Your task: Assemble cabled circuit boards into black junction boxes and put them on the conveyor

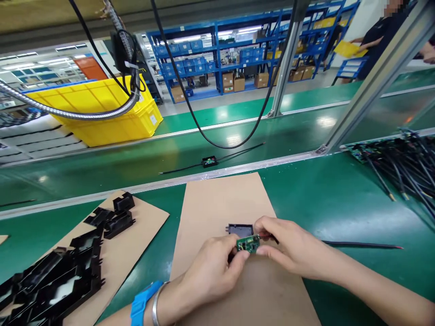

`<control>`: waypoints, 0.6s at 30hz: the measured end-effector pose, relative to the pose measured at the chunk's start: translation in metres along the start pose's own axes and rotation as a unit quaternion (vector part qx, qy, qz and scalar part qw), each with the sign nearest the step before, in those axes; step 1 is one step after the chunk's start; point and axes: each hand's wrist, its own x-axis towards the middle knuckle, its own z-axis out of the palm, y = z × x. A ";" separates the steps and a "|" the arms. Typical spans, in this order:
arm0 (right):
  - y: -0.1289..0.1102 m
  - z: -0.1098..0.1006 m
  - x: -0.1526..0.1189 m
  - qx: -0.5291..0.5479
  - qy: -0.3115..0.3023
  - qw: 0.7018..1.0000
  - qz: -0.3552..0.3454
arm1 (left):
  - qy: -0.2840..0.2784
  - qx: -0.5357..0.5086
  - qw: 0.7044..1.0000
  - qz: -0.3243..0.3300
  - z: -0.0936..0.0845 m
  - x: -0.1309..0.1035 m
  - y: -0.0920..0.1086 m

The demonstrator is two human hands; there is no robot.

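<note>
Between my two hands, above the cardboard sheet [217, 203], is a small green circuit board [248, 244]. My left hand [217, 267] pinches its left end between thumb and fingers. My right hand [285, 244] is closed at the board's right end, where red and black wires meet it. A black cable [360, 245] comes out past my right wrist and lies to the right, its tip reddish. Just behind the board, an open black plastic case [240, 230] rests on the cardboard, partly covered by my fingers.
Many black plastic cases [78, 271] lie piled on cardboard at left. Circuit boards with black cables [404, 163] are heaped at right. Beyond the metal rail, a cased board [209, 161] lies on the green belt. A yellow bin [112, 113] and hanging cables stand beyond; people are at back right.
</note>
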 end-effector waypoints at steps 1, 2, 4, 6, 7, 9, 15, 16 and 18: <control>0.001 -0.001 0.000 0.010 0.001 1.000 0.010 | 0.015 0.011 1.000 -0.006 0.001 0.001 -0.002; 0.002 -0.001 0.000 0.018 0.004 1.000 0.018 | 0.022 0.014 1.000 -0.007 0.002 0.002 -0.004; 0.001 0.005 0.002 0.002 0.032 0.999 0.021 | 0.030 0.014 0.999 -0.005 0.005 0.004 -0.008; -0.006 0.016 0.006 -0.084 0.076 0.994 0.001 | 0.039 0.014 0.999 -0.004 0.007 0.006 -0.009; -0.011 0.021 0.009 -0.148 0.090 0.985 -0.015 | 0.042 0.010 0.999 -0.003 0.007 0.007 -0.008; -0.022 0.030 0.016 -0.271 0.082 0.958 -0.045 | 0.042 -0.006 0.999 0.000 0.006 0.010 -0.007; -0.028 0.019 0.027 -0.296 -0.019 0.953 -0.057 | -0.018 -0.023 0.999 -0.029 -0.019 0.015 -0.015; -0.023 0.016 0.028 -0.279 -0.031 0.959 -0.050 | -0.019 -0.010 1.000 -0.023 -0.024 0.016 -0.018; -0.010 0.012 0.032 -0.244 -0.060 0.967 -0.039 | 0.001 0.024 1.000 -0.006 -0.029 0.017 -0.025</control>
